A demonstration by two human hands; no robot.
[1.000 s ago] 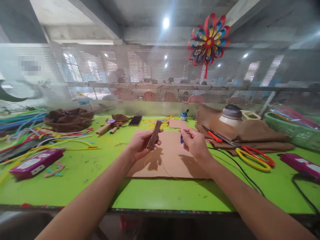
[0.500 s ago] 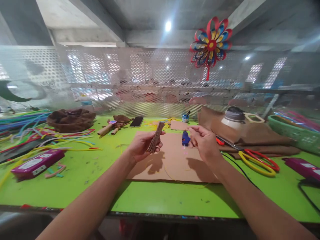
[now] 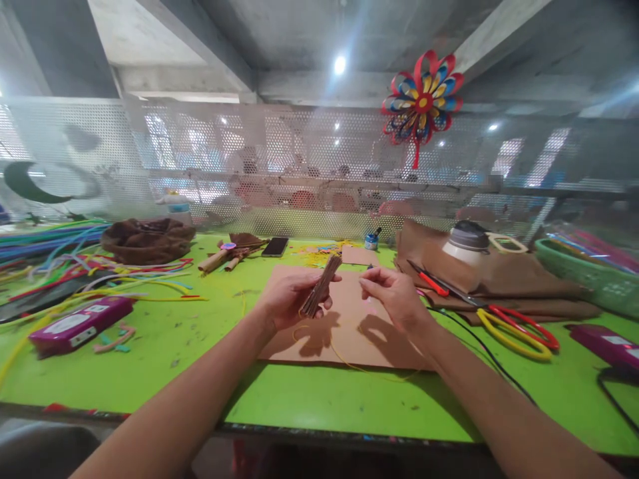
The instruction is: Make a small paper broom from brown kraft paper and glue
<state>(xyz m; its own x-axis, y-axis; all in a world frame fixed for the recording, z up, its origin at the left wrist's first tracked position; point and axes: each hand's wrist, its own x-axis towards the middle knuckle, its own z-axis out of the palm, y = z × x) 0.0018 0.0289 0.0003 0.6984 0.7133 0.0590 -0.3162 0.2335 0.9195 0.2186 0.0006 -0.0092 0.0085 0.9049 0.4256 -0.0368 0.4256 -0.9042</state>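
Note:
My left hand (image 3: 287, 296) is closed around a pleated brown paper bundle (image 3: 321, 286), tilted with its upper end to the right. To its right, my right hand (image 3: 392, 296) is pinched, thumb against fingers; whatever lies between the fingertips is too small to make out. Both hands are raised above a light brown cardboard sheet (image 3: 289, 349), with their shadows falling on it. A thin yellow string (image 3: 344, 359) curls across the sheet below the bundle. A dark tool tip barely shows behind my right fingers, the rest hidden.
Scissors (image 3: 519, 332) and a red-handled tool (image 3: 433, 283) lie right, beside folded brown paper (image 3: 544, 286) and a lidded jar (image 3: 466, 243). A green basket (image 3: 589, 279) stands far right. Left are pipe cleaners (image 3: 164, 286), a purple box (image 3: 82, 324) and a brown cloth ring (image 3: 150, 249). A phone (image 3: 275, 247) lies behind.
My right hand has moved slightly left, nearer the bundle, and now covers the blue tool that showed beside it. My left hand and the bundle sit slightly lower and further right in view.

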